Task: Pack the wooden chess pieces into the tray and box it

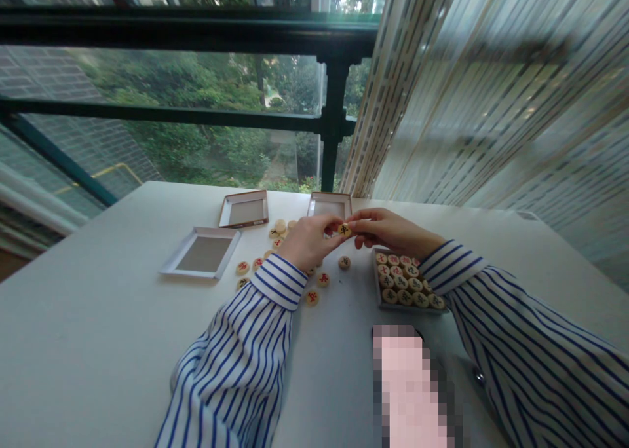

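Note:
A round Chinese chess piece (344, 229) with a black character is held up over the middle of the table, its marked face toward me. My left hand (308, 240) pinches it from the left, and the fingertips of my right hand (386, 230) close on its right side. Below my right wrist sits a box (415, 309) packed with rows of pieces, some red-marked, some black-marked. Part of it is hidden by my right sleeve. Loose pieces lie around and under my left hand, among them a red-marked piece (312, 297) and a black-marked piece (344, 262).
A shallow open box part (244, 209) stands at the back left, with a white lid (201, 253) nearer me. Another open box part (330, 202) lies behind my hands. The white table (98, 310) meets a window at the back; a striped curtain (491, 94) hangs at right.

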A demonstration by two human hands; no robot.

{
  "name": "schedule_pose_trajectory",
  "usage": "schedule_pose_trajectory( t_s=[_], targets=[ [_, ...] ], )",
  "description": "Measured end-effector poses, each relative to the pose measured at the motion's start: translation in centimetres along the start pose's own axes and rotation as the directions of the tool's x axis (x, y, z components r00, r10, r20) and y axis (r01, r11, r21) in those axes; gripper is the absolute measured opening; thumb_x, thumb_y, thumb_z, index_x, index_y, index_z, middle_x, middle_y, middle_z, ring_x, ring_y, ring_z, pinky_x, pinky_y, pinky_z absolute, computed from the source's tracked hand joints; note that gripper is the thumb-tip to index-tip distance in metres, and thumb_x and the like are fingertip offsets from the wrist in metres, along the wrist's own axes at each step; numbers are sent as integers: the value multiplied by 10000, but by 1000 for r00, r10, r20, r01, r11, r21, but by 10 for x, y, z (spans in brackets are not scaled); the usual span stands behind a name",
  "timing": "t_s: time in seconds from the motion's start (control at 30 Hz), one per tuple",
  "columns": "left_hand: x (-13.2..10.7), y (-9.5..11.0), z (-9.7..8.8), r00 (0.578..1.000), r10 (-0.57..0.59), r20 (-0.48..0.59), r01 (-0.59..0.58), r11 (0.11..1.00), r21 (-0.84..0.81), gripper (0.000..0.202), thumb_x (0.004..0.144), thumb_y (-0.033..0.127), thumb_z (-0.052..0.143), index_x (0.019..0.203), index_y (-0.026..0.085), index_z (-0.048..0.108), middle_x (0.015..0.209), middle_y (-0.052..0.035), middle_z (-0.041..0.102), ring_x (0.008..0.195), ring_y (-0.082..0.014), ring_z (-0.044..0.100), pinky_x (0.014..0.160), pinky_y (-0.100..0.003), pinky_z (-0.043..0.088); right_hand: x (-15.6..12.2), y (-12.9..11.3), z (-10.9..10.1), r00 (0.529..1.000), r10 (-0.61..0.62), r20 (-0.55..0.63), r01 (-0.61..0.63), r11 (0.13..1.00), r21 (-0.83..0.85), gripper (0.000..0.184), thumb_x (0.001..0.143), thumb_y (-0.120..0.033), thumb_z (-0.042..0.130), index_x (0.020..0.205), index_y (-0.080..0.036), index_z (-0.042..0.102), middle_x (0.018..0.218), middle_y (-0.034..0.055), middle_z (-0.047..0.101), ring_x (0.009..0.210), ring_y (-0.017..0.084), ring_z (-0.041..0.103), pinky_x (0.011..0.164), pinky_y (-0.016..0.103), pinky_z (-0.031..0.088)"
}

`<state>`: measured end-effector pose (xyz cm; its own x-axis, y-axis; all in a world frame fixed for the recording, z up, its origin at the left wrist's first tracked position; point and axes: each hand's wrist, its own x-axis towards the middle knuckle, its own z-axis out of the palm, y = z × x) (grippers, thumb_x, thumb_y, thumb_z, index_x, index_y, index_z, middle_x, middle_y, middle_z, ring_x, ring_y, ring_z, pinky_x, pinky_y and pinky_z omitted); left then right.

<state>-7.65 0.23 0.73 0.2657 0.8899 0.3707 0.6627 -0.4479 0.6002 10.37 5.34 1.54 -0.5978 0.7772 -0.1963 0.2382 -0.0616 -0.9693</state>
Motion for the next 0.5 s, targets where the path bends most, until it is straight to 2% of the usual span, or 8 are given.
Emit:
schedule_pose_trajectory(
  t_s=[0.2, 0.37, 0.5],
  targets=[
    [-1, 0, 1, 1000, 2, 8, -3, 1000, 25, 304, 785, 422, 530, 935, 194, 664, 806, -25, 673, 728, -138, 596, 663, -237, 449, -3, -1, 0, 1000, -16, 13, 16, 999, -41, 179, 757, -322, 608, 829, -157, 609, 783, 32, 651, 592, 70, 582, 439, 153, 360],
    [-1, 4, -1, 1000, 8, 27, -10, 998, 63, 298, 781, 407, 535, 940, 193, 669, 816, -26, 674, 724, -140, 594, 672, -244, 446, -6, -2, 0, 1000, -8, 28, 11, 995, -97, 205, 776, -349, 584, 823, -150, 595, 719, 26, 644, 570, 69, 564, 458, 169, 357],
    [-1, 6, -2, 999, -4, 43, 0, 996, 95, 299, 786, 403, 527, 946, 199, 676, 826, -33, 681, 729, -147, 599, 677, -250, 446, -6, -3, 0, 1000, -20, 9, 21, 988, -155, 229, 767, -355, 589, 867, -150, 602, 814, 49, 658, 607, 83, 584, 459, 177, 360]
  ],
)
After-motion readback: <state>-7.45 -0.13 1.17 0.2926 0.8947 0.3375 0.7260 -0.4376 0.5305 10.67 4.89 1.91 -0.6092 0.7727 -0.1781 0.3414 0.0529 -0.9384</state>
